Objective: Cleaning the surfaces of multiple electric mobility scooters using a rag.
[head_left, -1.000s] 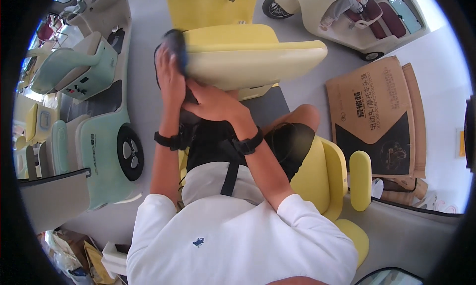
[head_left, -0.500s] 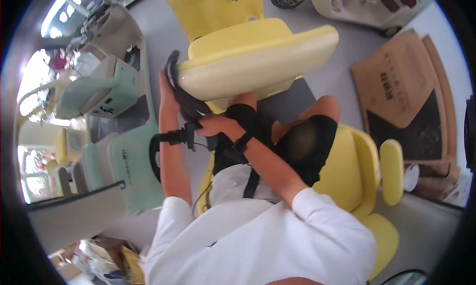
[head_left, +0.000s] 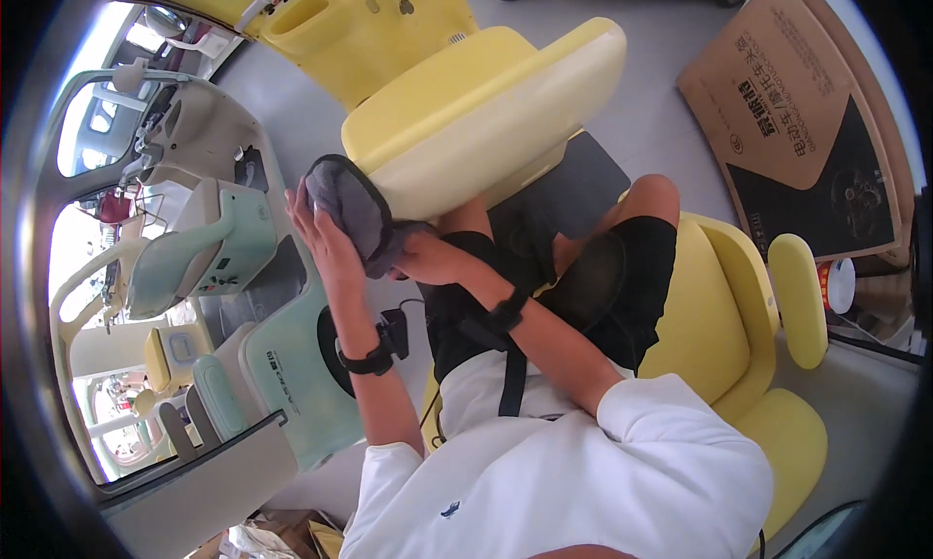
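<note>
1. At the near left corner of the yellow-and-cream seat (head_left: 496, 136), a dark grey fabric piece with a black rim (head_left: 352, 207) stands tilted, its right edge overlapping that corner in view; whether they touch, I cannot tell.
2. Along its outer left side lies the left hand (head_left: 332, 246), fingers stretched rather than curled; the thumb is hidden.
3. At its lower right end, the right hand (head_left: 432, 260) is closed on the fabric, its fingertips out of sight.
4. Left of the piece, grey floor (head_left: 301, 102) forms a strip that widens upward, giving room beyond the left fingertips; the pale green vehicle (head_left: 292, 384) bounds it.
5. Right of the hands, the bare knee and black shorts (head_left: 603, 282) crowd close, with a dark floor mat (head_left: 598, 170) beyond.
6. Farther right, a yellow armrest (head_left: 799, 306) stands beside the rear yellow seat (head_left: 705, 316), and a brown carton (head_left: 777, 102) leans well apart from both hands.
</note>
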`<state>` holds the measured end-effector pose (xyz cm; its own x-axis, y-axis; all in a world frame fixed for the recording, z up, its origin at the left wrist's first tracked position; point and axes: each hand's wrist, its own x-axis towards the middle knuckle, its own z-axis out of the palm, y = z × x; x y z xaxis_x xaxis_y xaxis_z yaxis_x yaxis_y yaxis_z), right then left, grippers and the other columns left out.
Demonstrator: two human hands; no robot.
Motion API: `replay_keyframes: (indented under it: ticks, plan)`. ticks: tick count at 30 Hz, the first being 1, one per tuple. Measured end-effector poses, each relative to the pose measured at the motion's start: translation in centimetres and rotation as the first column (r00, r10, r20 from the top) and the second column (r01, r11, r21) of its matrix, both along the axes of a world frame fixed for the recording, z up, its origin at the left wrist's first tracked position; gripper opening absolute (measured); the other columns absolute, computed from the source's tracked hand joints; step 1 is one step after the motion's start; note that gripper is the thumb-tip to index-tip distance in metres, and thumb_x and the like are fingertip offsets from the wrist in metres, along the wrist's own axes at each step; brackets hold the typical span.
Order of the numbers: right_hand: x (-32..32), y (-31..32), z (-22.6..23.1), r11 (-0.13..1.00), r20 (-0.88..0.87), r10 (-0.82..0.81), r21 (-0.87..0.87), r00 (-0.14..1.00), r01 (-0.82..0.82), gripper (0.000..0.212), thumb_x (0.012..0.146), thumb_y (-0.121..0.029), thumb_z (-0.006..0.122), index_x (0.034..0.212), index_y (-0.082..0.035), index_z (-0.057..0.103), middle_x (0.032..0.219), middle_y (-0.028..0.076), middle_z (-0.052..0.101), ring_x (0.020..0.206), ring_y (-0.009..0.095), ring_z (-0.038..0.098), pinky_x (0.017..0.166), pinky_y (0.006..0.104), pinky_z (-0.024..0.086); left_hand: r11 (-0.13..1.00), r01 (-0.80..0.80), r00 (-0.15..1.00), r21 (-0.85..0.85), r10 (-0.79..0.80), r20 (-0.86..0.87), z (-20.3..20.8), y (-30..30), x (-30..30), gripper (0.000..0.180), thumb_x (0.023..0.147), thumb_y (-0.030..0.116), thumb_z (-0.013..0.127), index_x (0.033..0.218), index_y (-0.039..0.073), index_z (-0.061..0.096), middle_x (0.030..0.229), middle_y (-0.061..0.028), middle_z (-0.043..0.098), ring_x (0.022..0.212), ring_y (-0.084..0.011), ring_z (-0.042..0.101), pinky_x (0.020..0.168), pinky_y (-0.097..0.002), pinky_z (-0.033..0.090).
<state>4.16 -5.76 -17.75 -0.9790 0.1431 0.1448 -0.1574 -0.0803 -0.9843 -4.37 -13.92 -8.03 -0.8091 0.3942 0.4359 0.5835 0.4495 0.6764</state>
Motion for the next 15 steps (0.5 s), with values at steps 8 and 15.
replay_keyframes:
  ticks: [8, 15]
  plan:
    - [5.4, 3.7, 11.6, 0.773, -0.181, -0.448, 0.413, 0.876, 0.481, 0.024, 0.079, -0.022, 0.058, 0.071, 0.000, 0.063, 0.069, 0.020, 0.061, 0.062, 0.039, 0.059, 0.060, 0.0467, 0.047, 0.935, 0.315, 0.944, -0.164, -0.291, 0.153, 4.2, -1.0, -1.2, 0.047, 0.098, 0.033, 0.037, 0.135, 0.005, 0.043, 0.143, -0.0118, 0.040, 0.140, -0.0288, 0.023, 0.113, -0.0411, 0.014]
    - [3.7, 2.3, 4.9, 0.660, -0.276, -0.607, 0.347, 0.745, 0.666, 0.046, 0.078, -0.028, 0.059, 0.119, -0.008, 0.058, 0.109, 0.020, 0.063, 0.104, 0.036, 0.058, 0.091, 0.0418, 0.044, 0.910, 0.109, 0.933, -0.400, -0.233, -0.276, 5.0, 4.3, 5.0, 0.049, 0.092, 0.032, 0.050, 0.135, 0.010, 0.043, 0.138, -0.0103, 0.046, 0.134, -0.0274, 0.035, 0.111, -0.0495, 0.013]
